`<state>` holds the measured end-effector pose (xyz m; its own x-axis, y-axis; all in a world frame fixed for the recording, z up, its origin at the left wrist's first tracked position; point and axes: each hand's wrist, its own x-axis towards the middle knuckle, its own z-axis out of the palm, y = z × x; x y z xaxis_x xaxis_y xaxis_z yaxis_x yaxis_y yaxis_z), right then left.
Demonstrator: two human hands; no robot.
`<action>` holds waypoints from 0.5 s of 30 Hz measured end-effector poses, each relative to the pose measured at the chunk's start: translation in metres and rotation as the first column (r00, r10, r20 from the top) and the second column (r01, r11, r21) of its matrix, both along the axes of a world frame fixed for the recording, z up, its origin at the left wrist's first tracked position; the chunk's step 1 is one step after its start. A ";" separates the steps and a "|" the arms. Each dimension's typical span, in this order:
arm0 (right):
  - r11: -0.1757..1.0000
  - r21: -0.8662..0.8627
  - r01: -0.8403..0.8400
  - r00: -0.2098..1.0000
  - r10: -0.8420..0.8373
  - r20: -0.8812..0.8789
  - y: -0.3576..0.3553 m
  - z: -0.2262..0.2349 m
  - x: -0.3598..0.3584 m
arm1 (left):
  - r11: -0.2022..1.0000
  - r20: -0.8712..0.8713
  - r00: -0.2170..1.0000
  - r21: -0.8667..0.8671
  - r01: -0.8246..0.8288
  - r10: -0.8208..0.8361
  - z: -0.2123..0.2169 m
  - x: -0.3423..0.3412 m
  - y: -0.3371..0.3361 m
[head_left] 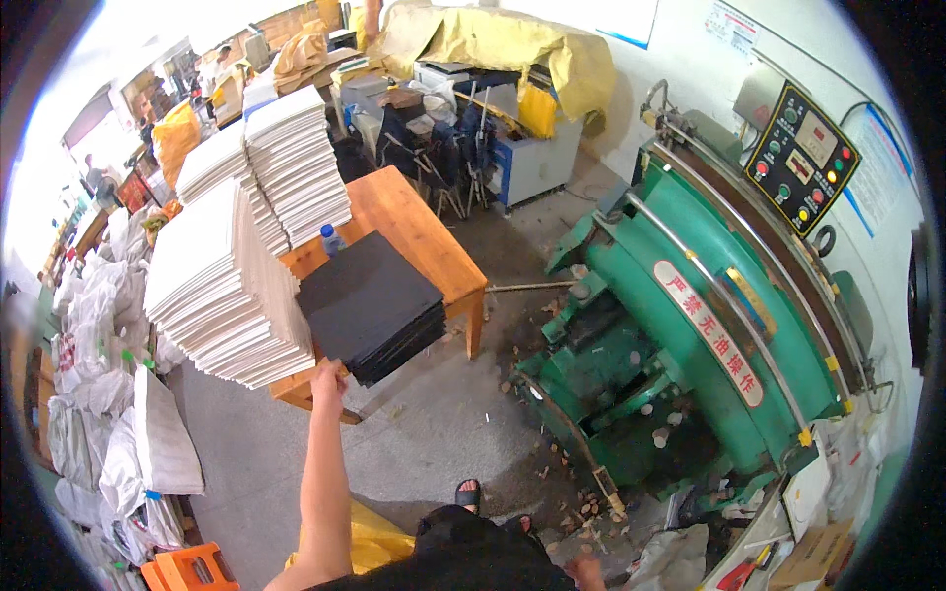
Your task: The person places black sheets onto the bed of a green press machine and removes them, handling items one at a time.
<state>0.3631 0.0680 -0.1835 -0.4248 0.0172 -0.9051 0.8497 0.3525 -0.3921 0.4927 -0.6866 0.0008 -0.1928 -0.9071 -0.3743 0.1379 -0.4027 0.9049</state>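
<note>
Your left hand reaches the near edge of the wooden table, fingers curled at the corner of the black sheet stack; whether they grip it cannot be told. White sheet stacks crowd its left; bare concrete floor separates table from green press. Your right hand hangs low, fingers unclear.

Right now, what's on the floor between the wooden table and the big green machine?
In the head view, mostly bare grey concrete floor lies between the wooden table and the green machine, with a thin stick and small scraps by the machine.
</note>
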 end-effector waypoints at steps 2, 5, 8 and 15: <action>0.997 -0.031 0.065 0.998 -0.065 -0.017 -0.001 0.000 0.009 | 0.956 -0.279 0.946 0.188 0.225 -0.168 -0.008 0.021 0.042; 0.995 -0.064 0.083 0.993 -0.088 -0.077 -0.001 0.000 0.035 | 0.919 -0.374 0.920 0.307 0.247 -0.122 0.045 0.023 0.071; 0.984 0.002 -0.177 0.968 0.174 -0.181 -0.071 0.090 0.019 | 0.975 -0.295 0.950 0.161 0.156 -0.103 0.016 0.062 0.028; 0.926 -0.323 -0.196 0.809 -0.033 -0.586 -0.129 0.320 -0.076 | 0.936 -0.375 0.858 -0.118 0.332 -0.351 0.142 -0.046 0.091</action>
<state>0.2873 -0.0609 0.1362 -0.8484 -0.3105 -0.4288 0.4015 0.1506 -0.9034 0.4470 -0.5955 0.1431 -0.6133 -0.7724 -0.1653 0.3394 -0.4466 0.8279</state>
